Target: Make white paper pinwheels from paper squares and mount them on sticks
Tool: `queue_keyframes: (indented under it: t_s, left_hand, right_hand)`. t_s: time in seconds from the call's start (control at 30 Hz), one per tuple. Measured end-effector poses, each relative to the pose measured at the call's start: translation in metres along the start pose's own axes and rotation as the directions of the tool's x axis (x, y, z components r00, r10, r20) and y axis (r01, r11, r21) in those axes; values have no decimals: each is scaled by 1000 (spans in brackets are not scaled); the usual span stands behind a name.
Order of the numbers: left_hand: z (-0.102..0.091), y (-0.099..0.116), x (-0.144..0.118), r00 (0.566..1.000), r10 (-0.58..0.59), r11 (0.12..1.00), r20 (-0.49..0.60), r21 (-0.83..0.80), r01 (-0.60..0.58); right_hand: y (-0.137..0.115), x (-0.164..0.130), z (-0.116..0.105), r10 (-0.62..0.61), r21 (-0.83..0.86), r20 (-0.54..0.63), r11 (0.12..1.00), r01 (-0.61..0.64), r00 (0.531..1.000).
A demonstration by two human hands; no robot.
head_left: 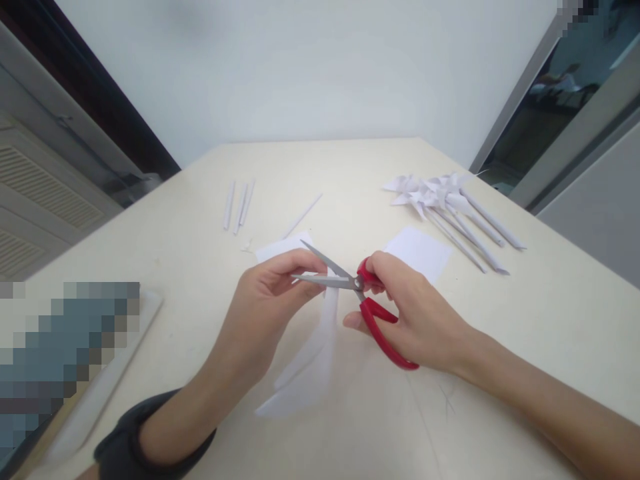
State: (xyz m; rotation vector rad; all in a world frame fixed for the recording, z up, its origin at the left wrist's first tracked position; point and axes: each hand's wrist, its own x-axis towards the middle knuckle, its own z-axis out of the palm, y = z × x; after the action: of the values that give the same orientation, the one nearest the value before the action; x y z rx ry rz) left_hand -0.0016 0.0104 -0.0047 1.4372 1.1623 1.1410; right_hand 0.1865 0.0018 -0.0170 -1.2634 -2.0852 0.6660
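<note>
At frame centre the left hand (273, 287) pinches a paper strip (320, 347) between the parted blades of red scissors (365, 300) gripped by the right hand (415, 313), so its fingertips, lying near the edges, could get nicked.

Your right hand (417, 313) covers upper loop of red scissors (373, 313); thumb hidden inside it. Your left hand (273, 293) hides top edge of paper strip (315, 360) where fingers pinch it, so cut line at blades not readable. Left of that grip, pixelated block (67, 360) masks object at table edge; tray (113, 380) beneath it cut by frame bottom. Both your forearms run out of frame.
</note>
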Motion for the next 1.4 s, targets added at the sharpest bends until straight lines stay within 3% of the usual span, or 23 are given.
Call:
queue_keyframes:
  t_s: [0.2, 0.53, 0.77, 1.03, 1.13, 1.23, 1.4]
  left_hand:
    - [2, 5, -1, 997, -58, 997, -44, -51, 56]
    - [0, 12, -2, 999, -34, 995, 9, -92, 35]
    - [1, 8, 1, 994, -105, 989, 26, -102, 107]
    - [0, 6, 1, 974, -221, 971, 39, -78, 224]
    - [1, 7, 0, 972, -228, 966, 56, -115, 233]
    - [3, 8, -1, 981, -187, 974, 53, -122, 192]
    - [1, 4, 1, 990, -124, 980, 72, -150, 134]
  right_hand:
    - [-1, 4, -5, 117, 10, -33, 993, -116, 993]
    - [-4, 2, -5, 109, -17, 12, 994, -108, 994]
    - [0, -1, -3, -53, -118, -52, 992, 47, 997]
    - [2, -1, 0, -131, -211, -106, 972, 107, 986]
    - [1, -1, 0, -84, -136, -90, 988, 71, 992]
    - [-1, 0, -4, 38, 60, -41, 998, -35, 998]
    - [4, 3, -11, 268, 422, 126, 857, -296, 955]
